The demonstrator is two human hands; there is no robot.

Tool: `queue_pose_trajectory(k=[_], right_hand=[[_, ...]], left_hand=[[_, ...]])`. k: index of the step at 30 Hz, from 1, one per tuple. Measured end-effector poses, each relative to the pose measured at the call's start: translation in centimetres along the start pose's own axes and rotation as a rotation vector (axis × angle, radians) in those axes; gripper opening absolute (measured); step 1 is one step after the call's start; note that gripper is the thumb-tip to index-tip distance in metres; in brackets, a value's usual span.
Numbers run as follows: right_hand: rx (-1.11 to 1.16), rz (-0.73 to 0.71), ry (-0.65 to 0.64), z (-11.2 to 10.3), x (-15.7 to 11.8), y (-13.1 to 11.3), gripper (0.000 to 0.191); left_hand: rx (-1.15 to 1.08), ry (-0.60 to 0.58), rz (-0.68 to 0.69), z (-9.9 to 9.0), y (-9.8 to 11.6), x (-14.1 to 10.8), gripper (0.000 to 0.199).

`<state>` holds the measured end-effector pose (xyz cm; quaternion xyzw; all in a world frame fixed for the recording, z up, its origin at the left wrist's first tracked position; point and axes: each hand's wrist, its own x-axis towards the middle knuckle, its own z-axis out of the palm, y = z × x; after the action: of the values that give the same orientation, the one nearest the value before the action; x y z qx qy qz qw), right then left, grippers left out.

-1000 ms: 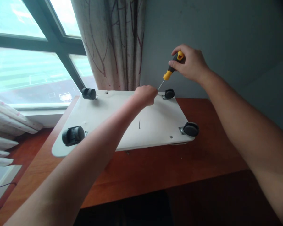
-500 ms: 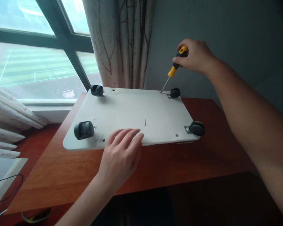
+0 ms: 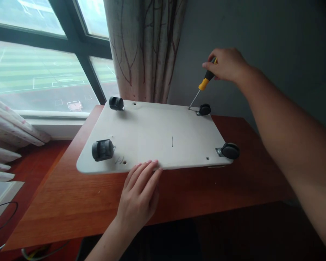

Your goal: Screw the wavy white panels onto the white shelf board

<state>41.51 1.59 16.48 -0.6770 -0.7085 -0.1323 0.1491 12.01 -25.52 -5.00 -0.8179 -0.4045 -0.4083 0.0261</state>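
A white board (image 3: 152, 134) lies on the brown table, with a black caster near each corner. My right hand (image 3: 225, 64) is closed around the handle of a yellow and black screwdriver (image 3: 204, 84). The tilted shaft runs down to a hole or screw at the board's far edge, beside the far right caster (image 3: 204, 109). My left hand (image 3: 141, 188) has its fingers stretched out, the fingertips resting at the near edge of the board, and it holds nothing.
The brown table (image 3: 70, 203) extends around the board. Behind it are a patterned curtain (image 3: 146, 50) and a grey wall (image 3: 233, 25). A window is at the left, and cables (image 3: 16, 210) show at the lower left.
My left hand has moved down from above the board to its near edge. My right hand has turned slightly around the screwdriver handle. The view has shifted a little.
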Motion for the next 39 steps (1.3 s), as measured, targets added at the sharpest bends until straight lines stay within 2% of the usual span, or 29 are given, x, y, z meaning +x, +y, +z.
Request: queue_pose_trajectory(k=[3, 7, 10, 13, 15, 19, 24, 29, 35, 39], right_hand=[[-0.005, 0.039, 0.037, 0.5, 0.2, 0.2, 0.03], [0.168, 0.07, -0.058, 0.5, 0.3, 0.3, 0.024], [0.044, 0.048, -0.044, 0.2, 0.2, 0.4, 0.025], [-0.109, 0.048, -0.011, 0.0, 0.1, 0.4, 0.038], [-0.069, 0.051, -0.039, -0.1, -0.1, 0.4, 0.038], [0.084, 0.015, -0.108, -0.3, -0.2, 0.2, 0.026], [-0.134, -0.012, -0.037, -0.6, -0.3, -0.3, 0.039], [0.073, -0.014, -0.147, -0.6, -0.4, -0.8, 0.026], [-0.083, -0.055, -0.01, 0.0, -0.2, -0.8, 0.033], [0.026, -0.079, -0.071, 0.3, -0.2, -1.1, 0.027]], left_hand=[[0.011, -0.009, 0.016, 0.3, -0.4, -0.3, 0.053], [0.014, -0.003, 0.019, 0.5, -0.6, -0.4, 0.055], [0.009, 0.007, 0.004, 0.5, -0.4, -0.3, 0.054], [0.009, 0.005, -0.007, 0.5, -0.3, -0.3, 0.053], [0.008, 0.001, -0.01, 0.4, -0.3, -0.3, 0.053], [0.008, 0.014, -0.021, 0.5, -0.2, -0.3, 0.054], [0.003, 0.021, -0.023, 0.7, -0.1, -0.3, 0.055], [0.005, 0.012, -0.02, 0.7, -0.1, -0.3, 0.054], [0.004, 0.014, -0.021, 0.7, -0.1, -0.3, 0.053], [0.0, 0.01, -0.027, 0.7, -0.2, -0.4, 0.052]])
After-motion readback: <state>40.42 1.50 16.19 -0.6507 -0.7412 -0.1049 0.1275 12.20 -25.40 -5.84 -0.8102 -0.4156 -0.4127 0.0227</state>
